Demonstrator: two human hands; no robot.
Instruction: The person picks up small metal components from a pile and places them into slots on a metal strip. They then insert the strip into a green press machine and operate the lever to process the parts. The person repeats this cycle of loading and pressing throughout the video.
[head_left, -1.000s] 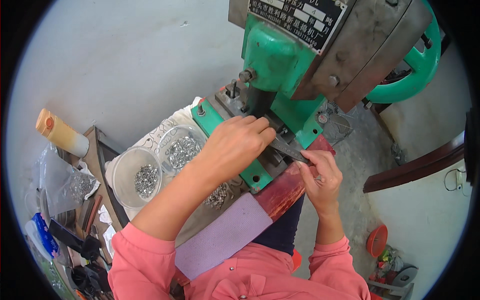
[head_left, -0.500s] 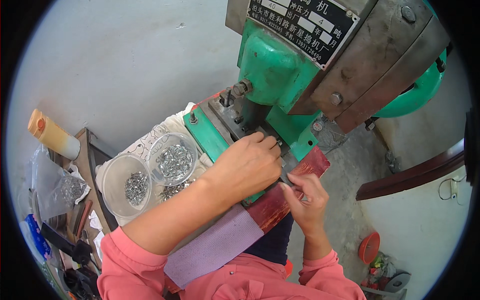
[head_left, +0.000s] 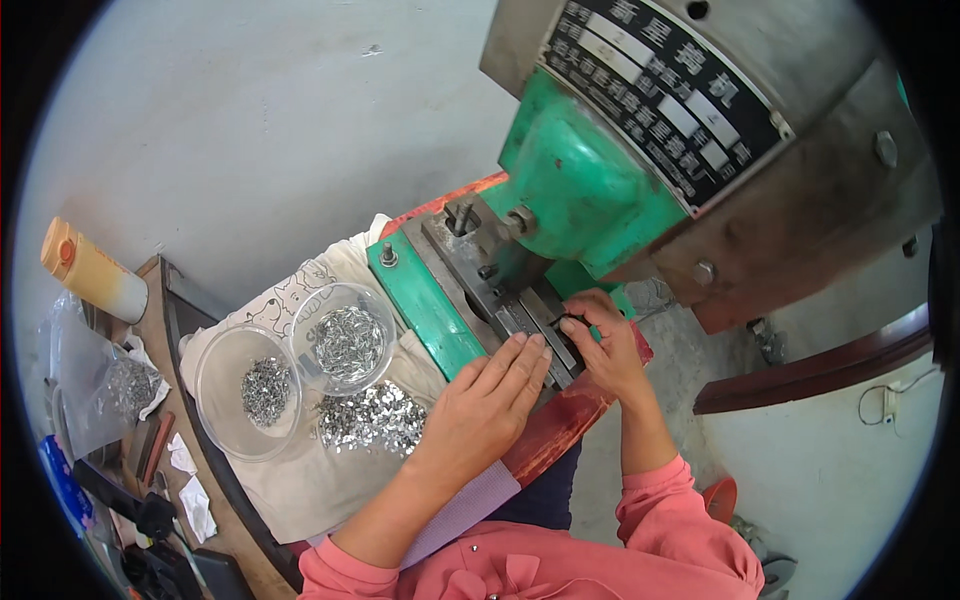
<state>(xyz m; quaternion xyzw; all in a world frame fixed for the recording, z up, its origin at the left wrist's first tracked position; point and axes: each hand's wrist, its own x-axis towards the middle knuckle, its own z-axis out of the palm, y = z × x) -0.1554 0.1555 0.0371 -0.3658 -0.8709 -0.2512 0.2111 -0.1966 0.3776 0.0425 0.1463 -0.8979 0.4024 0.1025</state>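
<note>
My left hand [head_left: 487, 395] lies with its fingers stretched out side by side. The fingertips rest on the near end of a steel die block [head_left: 515, 320] bolted to the green press bed [head_left: 425, 300]. At the block's right side my right hand [head_left: 608, 350] is closed, thumb and fingers pinched together against the metal. What it holds, if anything, is too small to make out. Above the block hangs the green head [head_left: 590, 185] of the punch press. Left of my left hand, a pile of small shiny metal pieces [head_left: 372, 418] lies on a pale cloth [head_left: 290, 490].
Two clear plastic tubs stand on the cloth: one [head_left: 225, 395] with small metal bits, another [head_left: 345, 285] with longer pieces. A wooden side table [head_left: 225, 540] carries a yellow-capped bottle [head_left: 95, 275] and a plastic bag [head_left: 90, 370]. The press's red board edge [head_left: 550, 440] runs before me.
My left hand has drawn back from under the press head toward me and flattened. My right hand has moved farther in along the die block. The view has shifted, uncovering the metal pile.
</note>
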